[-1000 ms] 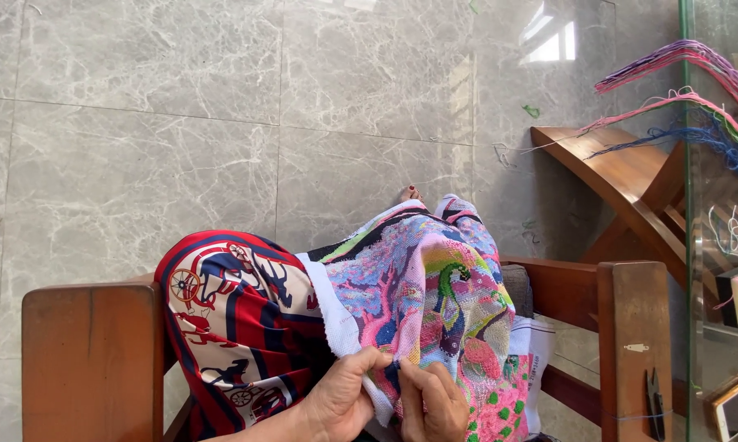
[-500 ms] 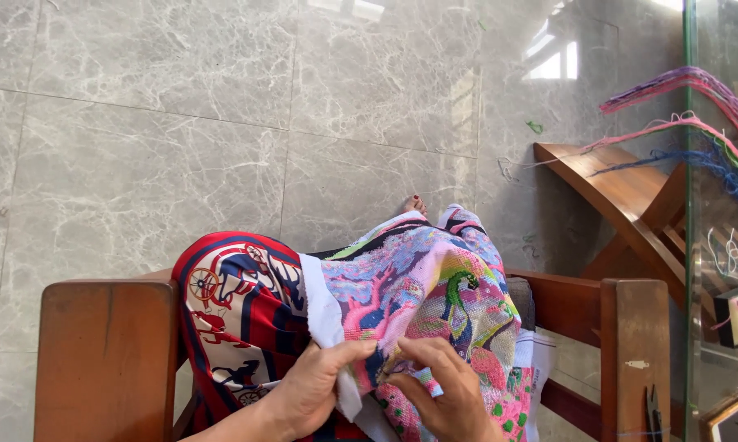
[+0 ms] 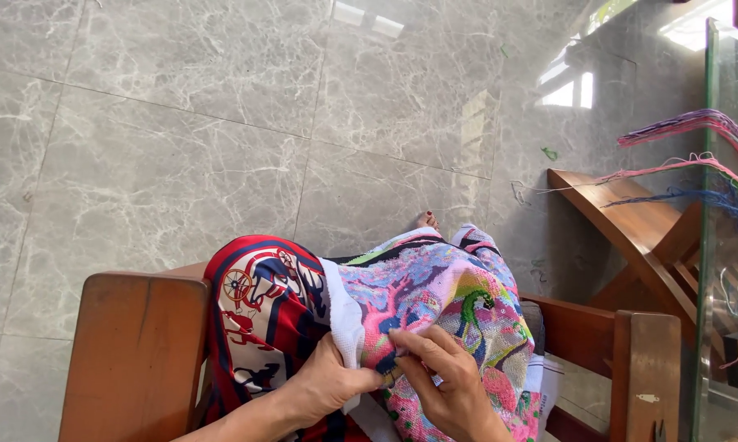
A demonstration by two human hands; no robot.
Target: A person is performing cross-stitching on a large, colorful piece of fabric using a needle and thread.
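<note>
A colourful cross-stitch canvas (image 3: 443, 303), pink, purple and green with a white border, is draped over my lap. My left hand (image 3: 324, 385) grips its white edge from the left, thumb on top. My right hand (image 3: 443, 381) rests on the stitched surface, its fingertips pinched together right beside the left thumb; whether a needle is between them is too small to tell. Under the canvas lies a red, navy and white patterned garment (image 3: 258, 319) over my legs. A toe (image 3: 427, 219) peeks out beyond the canvas.
A wooden chair armrest (image 3: 136, 352) is at left and another (image 3: 643, 368) at right. A glass-topped wooden table (image 3: 631, 225) with bundles of coloured thread (image 3: 696, 143) hanging from it stands at the right. Grey marble floor tiles (image 3: 181, 139) lie beyond.
The view tilted down slightly. Both hands shifted up on the canvas, and the right fingertips came together in a pinch next to the left thumb.
</note>
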